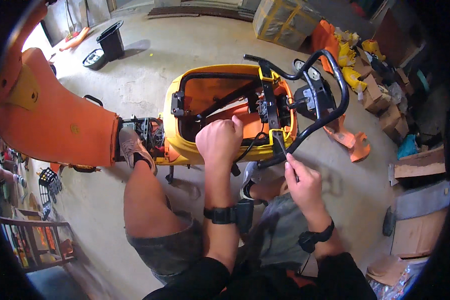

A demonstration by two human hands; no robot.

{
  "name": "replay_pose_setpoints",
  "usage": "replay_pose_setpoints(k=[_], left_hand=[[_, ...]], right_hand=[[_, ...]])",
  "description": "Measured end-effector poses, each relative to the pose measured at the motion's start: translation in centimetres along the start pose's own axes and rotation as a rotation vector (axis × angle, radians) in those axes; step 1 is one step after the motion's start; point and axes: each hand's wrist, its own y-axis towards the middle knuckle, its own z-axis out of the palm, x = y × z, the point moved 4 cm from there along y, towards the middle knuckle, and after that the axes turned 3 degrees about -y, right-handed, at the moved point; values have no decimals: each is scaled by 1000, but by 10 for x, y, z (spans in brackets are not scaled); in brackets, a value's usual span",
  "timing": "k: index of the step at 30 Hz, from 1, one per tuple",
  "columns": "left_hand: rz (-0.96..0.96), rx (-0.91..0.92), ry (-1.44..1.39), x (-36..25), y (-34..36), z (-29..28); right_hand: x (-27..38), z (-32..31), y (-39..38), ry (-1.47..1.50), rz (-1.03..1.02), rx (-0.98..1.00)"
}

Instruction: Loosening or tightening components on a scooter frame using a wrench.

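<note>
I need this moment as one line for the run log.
left hand: closed, over yellow body, contact unclear | right hand: grips dark tool | tool end: by body's near-right corner

You have two hands (pixel 219 140) (pixel 303 182), two wrist straps (pixel 221 215) (pixel 316 236), two shoes (pixel 131 143) (pixel 250 176), one tool (pixel 282 144) and one scooter (pixel 172 131) mid-frame, one taped box (pixel 284 24) upper right.

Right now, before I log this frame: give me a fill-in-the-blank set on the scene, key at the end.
1. The tool is held in the person's ____ hand.
2. The frame nearest the curled left hand is coloured ____.
3. The bent rail beyond the tool is coloured ____.
4. The shoe beside the orange panel is on the person's ____ foot.

Missing words: right; yellow; black; left.
</note>
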Motion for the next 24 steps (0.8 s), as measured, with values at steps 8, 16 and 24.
replay_pose_setpoints(k=[8, 16, 24], left_hand=[[22, -63, -8, -3, -3, -1], [23, -44, 30, -9, -5, 5], [9, 3, 73, -7, -6, 2]], right_hand=[[-74, 10, -8, 234, 329, 6], [-107, 20, 18, 874, 761, -185], [-22, -31, 30, 409, 271, -403]])
